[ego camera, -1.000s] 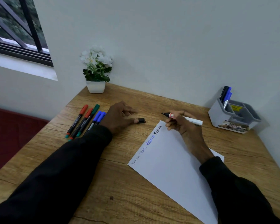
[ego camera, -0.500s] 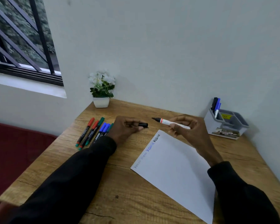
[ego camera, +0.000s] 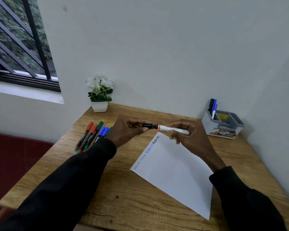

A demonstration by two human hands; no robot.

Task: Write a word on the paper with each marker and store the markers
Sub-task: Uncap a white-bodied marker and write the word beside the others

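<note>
My right hand (ego camera: 186, 134) grips a white marker (ego camera: 172, 128) with a red band, held level above the desk. My left hand (ego camera: 128, 129) pinches its black cap (ego camera: 148, 125), which sits over the marker's tip. Below them lies a white sheet of paper (ego camera: 175, 170) with the same word written several times along its upper left edge, in grey, blue and black. Several markers (ego camera: 92, 135), red, green and blue capped, lie in a row on the desk left of my left hand. A grey organiser (ego camera: 223, 124) at the back right holds black and blue markers (ego camera: 213, 106).
A small white pot with white flowers (ego camera: 100, 92) stands at the back left of the wooden desk (ego camera: 123, 197). The wall runs close behind and to the right. A barred window (ego camera: 18, 44) is at the left, with a red seat (ego camera: 12, 157) below the desk's left edge.
My left hand picked the black cap off the desk and brought it to the marker's tip. My right hand lifted the marker and turned it level. The view tilted upward.
</note>
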